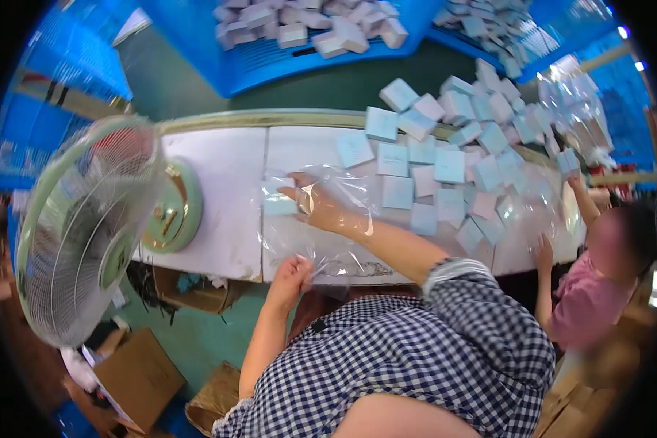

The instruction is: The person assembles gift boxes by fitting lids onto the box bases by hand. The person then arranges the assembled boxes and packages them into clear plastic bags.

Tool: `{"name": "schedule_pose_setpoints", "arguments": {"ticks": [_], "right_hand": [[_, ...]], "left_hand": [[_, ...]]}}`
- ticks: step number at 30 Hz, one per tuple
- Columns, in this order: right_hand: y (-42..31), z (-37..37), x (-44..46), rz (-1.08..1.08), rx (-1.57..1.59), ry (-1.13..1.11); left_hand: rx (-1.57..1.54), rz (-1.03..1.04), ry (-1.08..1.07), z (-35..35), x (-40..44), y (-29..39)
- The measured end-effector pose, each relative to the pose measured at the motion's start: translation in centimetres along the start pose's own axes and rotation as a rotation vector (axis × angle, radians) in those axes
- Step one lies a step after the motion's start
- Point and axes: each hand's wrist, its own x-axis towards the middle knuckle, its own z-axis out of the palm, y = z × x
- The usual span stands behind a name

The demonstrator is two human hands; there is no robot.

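A clear plastic bag (321,252) spreads over the white table in front of me. My left hand (293,276) is closed on the bag's near edge, by the table's front. Under the film of the bag is my right hand (321,206), its thumb and fingers at the edge of a small pale box (279,201), which it grips. That box appears to lie inside the bag, close to the tabletop. Right of the bag, many similar pale boxes (395,160) are spread on the table, some in loose rows and others heaped farther back.
A green fan (87,233) stands at the left. Blue crates (255,77) of boxes are at the back. On the right, a person in pink (591,303) has one hand on a box and another near clear plastic. Cardboard boxes (139,376) lie on the floor.
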Motion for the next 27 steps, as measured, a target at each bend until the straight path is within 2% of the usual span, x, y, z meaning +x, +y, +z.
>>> {"name": "schedule_pose_setpoints", "arguments": {"ticks": [1, 2, 4, 6, 8, 9, 10, 11, 13, 14, 15, 17, 19, 21, 22, 23, 24, 25, 26, 27], "right_hand": [[-0.3, 1.1, 0.5, 0.12, 0.03, 0.085], [-0.8, 1.5, 1.9, 0.191, 0.08, 0.154], [-2.5, 0.6, 3.6, 0.277, 0.137, 0.248], [-4.0, -0.4, 5.0, 0.177, -0.051, 0.336], [-1.6, 1.7, 6.0, 0.17, -0.095, 0.354], [-0.4, 2.6, 6.2, 0.159, -0.141, 0.357], [0.1, 2.6, 6.8, 0.197, 0.031, 0.178], [0.5, 2.8, 7.1, 0.198, 0.032, 0.188], [0.7, 3.3, 5.8, 0.023, -0.115, 0.274], [-0.2, 0.8, 4.2, -0.11, -0.691, 0.185], [0.7, 0.7, 2.1, -0.108, -0.7, 0.176], [2.2, 1.0, -2.4, -0.067, -0.505, 0.159], [-0.7, -4.1, -6.9, -0.025, -0.585, -0.159], [-3.1, -9.8, -9.7, 0.334, -0.258, -0.715], [-3.5, -13.2, -10.0, 0.31, -0.314, -0.57], [-2.8, -16.2, -10.2, 0.284, -0.366, -0.427], [-0.3, -18.3, -10.2, 0.267, -0.398, 0.174], [2.7, -21.3, -8.6, 0.356, -0.424, 0.328], [5.4, -23.7, -6.8, 0.39, -0.589, 0.387], [8.7, -24.8, -6.0, 0.483, -0.633, 0.331]], "left_hand": [[0.103, -0.105, -0.188, 0.2, -0.4, -0.1], [0.12, -0.119, -0.217, 0.5, -0.8, 0.0], [-0.246, -0.027, -0.066, 0.2, -1.8, 0.7], [-0.133, 0.023, 0.0, -1.5, -2.1, 1.0], [0.034, 0.165, 0.109, -4.1, -0.6, 1.3], [0.052, 0.157, 0.108, -5.4, 0.6, 1.1], [0.131, 0.189, 0.234, -6.2, 2.2, 1.1], [0.204, 0.226, 0.36, -6.9, 3.7, 1.4], [0.199, 0.248, 0.369, -8.1, 5.5, 1.1], [0.187, 0.282, 0.376, -8.3, 6.1, 1.0], [0.179, 0.277, 0.369, -8.0, 6.3, 1.2], [0.216, 0.272, 0.361, -7.6, 6.3, 1.4], [0.219, 0.277, 0.386, -7.5, 6.6, 1.1], [0.33, 0.127, 0.343, -8.3, 6.1, 1.3], [0.321, 0.135, 0.342, -8.4, 5.5, 1.5], [0.659, 0.298, 0.576, -8.3, 4.4, 1.8], [0.999, 0.453, 0.813, -7.9, 3.2, 2.1], [0.996, 0.443, 0.825, -6.3, 2.2, 2.8], [1.038, 0.654, 0.778, -3.6, 1.6, 3.5], [1.072, 0.867, 0.735, -0.9, 1.8, 3.6]]}}
